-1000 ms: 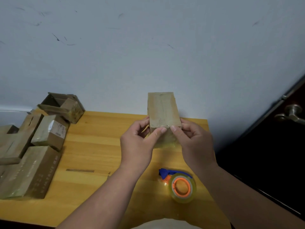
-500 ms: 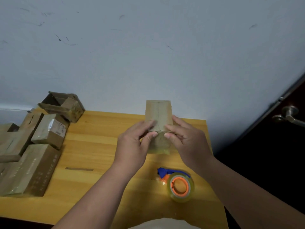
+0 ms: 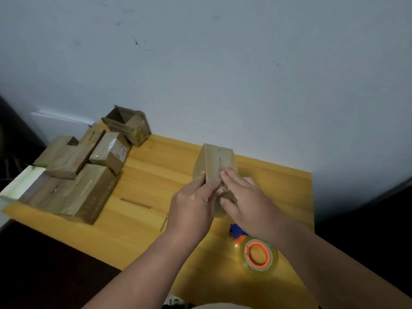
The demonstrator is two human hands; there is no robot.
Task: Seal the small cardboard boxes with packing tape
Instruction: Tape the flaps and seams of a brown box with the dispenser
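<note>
A small brown cardboard box [image 3: 215, 160] stands on the wooden table [image 3: 156, 175], its flaps closed and its near end glossy with clear tape. My left hand [image 3: 192, 206] lies against the box's near left side with fingers stretched along it. Flat on the top of the box lies my right hand [image 3: 247, 201], fingers straight and pressing down. The near end of the box is hidden behind both hands. A roll of clear packing tape [image 3: 259, 256] with an orange core lies near the table's front right, with a blue and orange dispenser part [image 3: 237, 230] beside it.
A pile of several cardboard boxes [image 3: 84, 172] fills the table's left end, one of them open [image 3: 127, 123] at the back. A thin strip [image 3: 136, 202] lies mid-table. The wall stands right behind; the table's right edge drops to dark floor.
The box has come down from the air towards the table. My fingers have gone from pinching its near end to lying flat along it. The camera has turned left.
</note>
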